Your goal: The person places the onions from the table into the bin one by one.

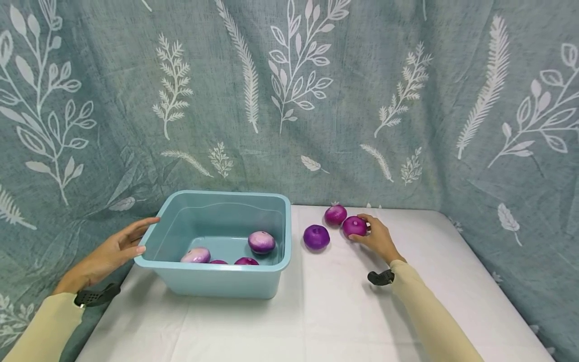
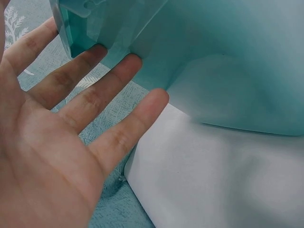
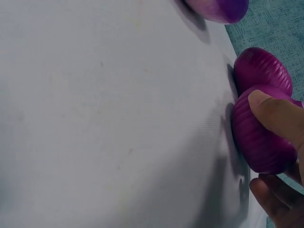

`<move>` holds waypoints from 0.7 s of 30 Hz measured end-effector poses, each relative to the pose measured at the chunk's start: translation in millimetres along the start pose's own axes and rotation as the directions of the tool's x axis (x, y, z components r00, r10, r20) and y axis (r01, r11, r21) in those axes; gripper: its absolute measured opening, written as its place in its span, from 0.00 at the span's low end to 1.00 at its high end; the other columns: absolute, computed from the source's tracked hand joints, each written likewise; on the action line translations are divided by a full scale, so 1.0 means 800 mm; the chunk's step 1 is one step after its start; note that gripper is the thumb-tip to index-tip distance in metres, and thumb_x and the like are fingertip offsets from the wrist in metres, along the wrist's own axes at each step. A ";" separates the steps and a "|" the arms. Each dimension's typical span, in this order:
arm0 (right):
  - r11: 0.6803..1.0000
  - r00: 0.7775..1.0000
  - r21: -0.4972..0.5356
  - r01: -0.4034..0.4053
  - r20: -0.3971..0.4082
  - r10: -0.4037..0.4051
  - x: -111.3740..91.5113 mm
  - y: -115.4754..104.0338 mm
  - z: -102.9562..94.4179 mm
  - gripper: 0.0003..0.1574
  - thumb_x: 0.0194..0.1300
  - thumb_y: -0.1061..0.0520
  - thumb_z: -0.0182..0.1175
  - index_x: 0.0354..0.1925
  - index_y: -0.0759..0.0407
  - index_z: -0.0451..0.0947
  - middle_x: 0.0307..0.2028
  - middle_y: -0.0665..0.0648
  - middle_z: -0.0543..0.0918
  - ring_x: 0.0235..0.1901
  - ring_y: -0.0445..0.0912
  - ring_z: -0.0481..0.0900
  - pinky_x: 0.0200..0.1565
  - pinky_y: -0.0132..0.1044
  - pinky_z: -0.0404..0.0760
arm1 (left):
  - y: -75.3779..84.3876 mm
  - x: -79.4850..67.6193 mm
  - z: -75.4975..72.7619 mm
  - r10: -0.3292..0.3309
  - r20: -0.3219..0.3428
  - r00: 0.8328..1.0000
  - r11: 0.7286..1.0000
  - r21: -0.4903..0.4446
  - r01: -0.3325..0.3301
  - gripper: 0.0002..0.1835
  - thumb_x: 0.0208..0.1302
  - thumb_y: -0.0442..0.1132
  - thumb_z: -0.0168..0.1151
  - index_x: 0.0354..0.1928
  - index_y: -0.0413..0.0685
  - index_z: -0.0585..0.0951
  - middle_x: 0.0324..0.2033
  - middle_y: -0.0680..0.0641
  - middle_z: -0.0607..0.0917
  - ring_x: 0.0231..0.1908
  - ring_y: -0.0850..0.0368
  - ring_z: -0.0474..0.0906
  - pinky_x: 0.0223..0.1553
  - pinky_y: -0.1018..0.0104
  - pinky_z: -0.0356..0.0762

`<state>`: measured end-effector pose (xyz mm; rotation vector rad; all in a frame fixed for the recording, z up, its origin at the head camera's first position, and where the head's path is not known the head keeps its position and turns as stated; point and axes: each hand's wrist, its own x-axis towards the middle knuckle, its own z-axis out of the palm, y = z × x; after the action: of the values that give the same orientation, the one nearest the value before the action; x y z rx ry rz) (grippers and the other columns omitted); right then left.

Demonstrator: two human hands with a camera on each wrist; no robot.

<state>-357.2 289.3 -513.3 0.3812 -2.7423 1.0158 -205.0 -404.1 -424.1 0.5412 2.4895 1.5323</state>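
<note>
Several purple-red onions are about. My right hand (image 1: 374, 239) is at the back right of the table, thumb and fingers round a magenta onion (image 1: 355, 227). The right wrist view shows the thumb lying across this onion (image 3: 261, 133), the other fingers at its far side. Beside it sits another magenta onion (image 1: 335, 215), and a darker purple onion (image 1: 316, 237) stands apart to the left. At the left end of a blue plastic tub (image 1: 217, 281), my left hand (image 1: 108, 254) touches the rim. Its fingers look straight and spread against the tub's outside in the left wrist view.
Inside the tub lie a purple and white onion (image 1: 261, 242), a paler onion (image 1: 196, 255) and others partly hidden by the near wall. A white cloth (image 1: 334, 311) covers the table. Leaf-patterned green-blue fabric (image 1: 316, 100) hangs behind and at both sides.
</note>
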 end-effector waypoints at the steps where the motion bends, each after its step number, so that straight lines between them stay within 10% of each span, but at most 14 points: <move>1: 1.000 1.000 0.003 -0.007 -0.004 0.008 -0.001 0.000 0.001 0.48 0.57 0.54 0.79 0.70 0.66 0.70 0.61 0.71 0.78 0.52 0.63 0.80 0.56 0.58 0.77 | 0.000 0.000 0.000 0.001 0.000 1.000 1.000 -0.003 -0.001 0.36 0.81 0.34 0.50 0.83 0.63 0.51 0.81 0.42 0.48 0.76 0.26 0.41 0.63 0.43 0.68; 15: 1.000 0.998 -0.010 -0.027 -0.054 0.026 -0.009 0.008 0.001 0.50 0.56 0.51 0.81 0.70 0.63 0.71 0.58 0.68 0.80 0.50 0.60 0.82 0.53 0.55 0.80 | 0.003 -0.002 0.001 -0.002 -0.002 1.000 0.998 -0.058 0.002 0.36 0.81 0.33 0.49 0.83 0.64 0.52 0.82 0.42 0.43 0.77 0.28 0.33 0.64 0.18 0.43; 21: 1.000 0.998 0.021 -0.015 -0.066 0.016 -0.012 0.003 -0.007 0.49 0.55 0.51 0.81 0.69 0.63 0.71 0.56 0.68 0.81 0.49 0.60 0.83 0.51 0.55 0.82 | 0.004 -0.002 0.002 -0.007 -0.007 1.000 0.998 -0.058 0.006 0.36 0.81 0.33 0.50 0.83 0.62 0.52 0.82 0.45 0.43 0.79 0.39 0.36 0.67 0.68 0.65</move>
<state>-348.6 296.4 -513.1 0.3244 -2.6821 1.0423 -202.5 -401.9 -422.5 0.5185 2.4417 1.6011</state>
